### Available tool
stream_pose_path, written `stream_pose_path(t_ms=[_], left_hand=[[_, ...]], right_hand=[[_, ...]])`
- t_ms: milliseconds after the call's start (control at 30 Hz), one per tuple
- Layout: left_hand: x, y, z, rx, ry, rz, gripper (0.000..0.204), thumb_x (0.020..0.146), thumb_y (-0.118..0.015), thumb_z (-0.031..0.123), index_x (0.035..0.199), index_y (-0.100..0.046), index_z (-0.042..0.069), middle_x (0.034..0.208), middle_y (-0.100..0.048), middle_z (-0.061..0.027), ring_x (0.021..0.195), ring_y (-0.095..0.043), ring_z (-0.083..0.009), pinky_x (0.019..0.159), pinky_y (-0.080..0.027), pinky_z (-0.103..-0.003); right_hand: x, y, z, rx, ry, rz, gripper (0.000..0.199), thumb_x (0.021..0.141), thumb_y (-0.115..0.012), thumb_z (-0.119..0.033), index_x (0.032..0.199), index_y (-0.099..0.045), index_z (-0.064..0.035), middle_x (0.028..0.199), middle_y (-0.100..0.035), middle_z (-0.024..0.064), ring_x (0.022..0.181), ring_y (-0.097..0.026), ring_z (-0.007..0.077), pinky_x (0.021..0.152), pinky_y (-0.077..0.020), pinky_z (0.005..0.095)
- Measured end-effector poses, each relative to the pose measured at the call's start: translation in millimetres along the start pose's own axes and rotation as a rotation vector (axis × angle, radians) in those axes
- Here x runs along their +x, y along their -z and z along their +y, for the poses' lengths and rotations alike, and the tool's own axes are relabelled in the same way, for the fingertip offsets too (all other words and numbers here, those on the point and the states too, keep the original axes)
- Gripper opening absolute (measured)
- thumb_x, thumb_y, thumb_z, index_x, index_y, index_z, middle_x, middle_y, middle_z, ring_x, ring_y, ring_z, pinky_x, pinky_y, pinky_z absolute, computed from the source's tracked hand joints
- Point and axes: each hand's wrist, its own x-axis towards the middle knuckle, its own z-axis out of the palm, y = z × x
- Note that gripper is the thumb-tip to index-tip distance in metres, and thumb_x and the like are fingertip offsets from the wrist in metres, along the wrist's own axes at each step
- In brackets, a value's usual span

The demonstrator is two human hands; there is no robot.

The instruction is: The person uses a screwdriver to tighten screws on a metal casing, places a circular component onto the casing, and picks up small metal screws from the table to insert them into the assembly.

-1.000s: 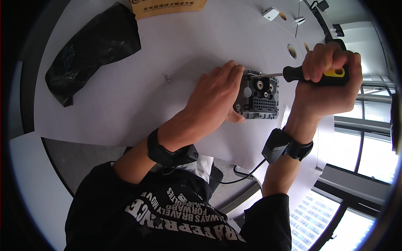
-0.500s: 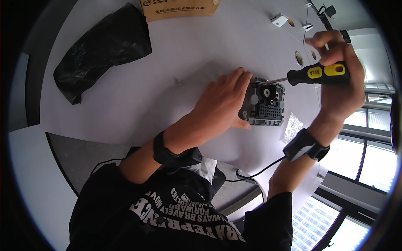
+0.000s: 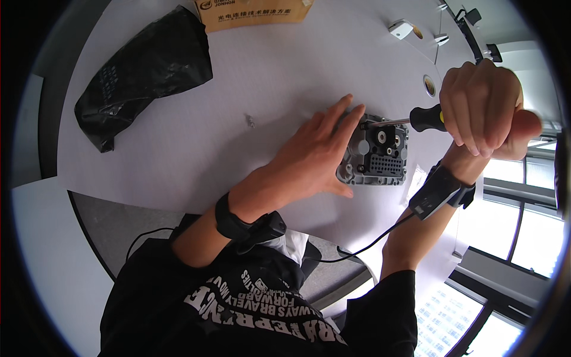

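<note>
A grey metal housing with a black multi-pin connector [image 3: 385,162] on it lies on the table. My left hand [image 3: 309,143] braces its left side, fingers over the far corner and thumb at the near corner. Held nearly level, a screwdriver [image 3: 426,119] with a black and yellow handle points left, its tip at the connector's upper left corner. My right hand [image 3: 483,107] is wrapped around the handle, covering most of it. Whether the tip sits in a screw is too small to tell.
Small metal parts, perhaps screws [image 3: 250,121], lie left of my left hand. A black plastic bag [image 3: 146,80] is at the far left, with a cardboard box [image 3: 256,16] behind. A clear plastic bag [image 3: 416,180] lies near my right wrist, where a cable [image 3: 375,243] trails.
My right hand has turned over and closed around the screwdriver handle, where its fingers were looser before. My left fingers have spread a little on the housing.
</note>
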Motion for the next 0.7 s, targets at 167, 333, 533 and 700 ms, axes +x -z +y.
stream_pose_path(t_ms=[167,333,533,700], left_hand=[[3.7,-9.7,5.0,0.061,-0.112,0.177,0.117,0.052,-0.099,0.031,0.144,-0.037,-0.008,0.154,-0.031,-0.0291,0.129,-0.047,-0.0461,0.108,-0.044,-0.050],[1.9,-9.9,3.4,0.068,-0.069,0.222,0.105,0.048,-0.097,0.027,0.134,-0.046,-0.005,0.138,-0.046,-0.0212,0.116,-0.052,-0.0373,0.099,-0.048,-0.044],[7.0,-10.8,14.5,0.070,-0.057,0.219,0.102,0.046,-0.094,0.019,0.133,-0.047,-0.005,0.138,-0.046,-0.0211,0.113,-0.052,-0.0354,0.097,-0.048,-0.043],[8.6,-13.9,14.5,0.091,-0.056,0.200,0.102,0.046,-0.095,0.019,0.132,-0.047,-0.007,0.138,-0.046,-0.0231,0.111,-0.052,-0.0357,0.098,-0.048,-0.043]], right_hand=[[2.2,-13.6,4.9,0.095,0.070,0.150,0.038,0.111,-0.040,-0.034,0.083,-0.053,-0.0116,0.047,-0.051,-0.0059,0.035,-0.047,0.0021,0.036,-0.0383,0.0143],[0.7,-19.4,13.5,0.001,0.174,0.396,0.035,0.110,-0.038,-0.030,0.084,-0.050,-0.0105,0.045,-0.042,-0.0072,0.030,-0.036,0.0024,0.030,-0.0304,0.0150],[-10.0,-38.9,3.2,-0.258,0.216,0.551,0.037,0.111,-0.033,-0.030,0.082,-0.049,-0.0117,0.052,-0.042,-0.0064,0.034,-0.033,0.0023,0.033,-0.0282,0.0165],[-18.6,-46.7,0.6,-0.266,0.198,0.524,0.037,0.111,-0.033,-0.029,0.082,-0.049,-0.0122,0.058,-0.042,-0.0050,0.040,-0.035,0.0036,0.036,-0.0277,0.0183]])
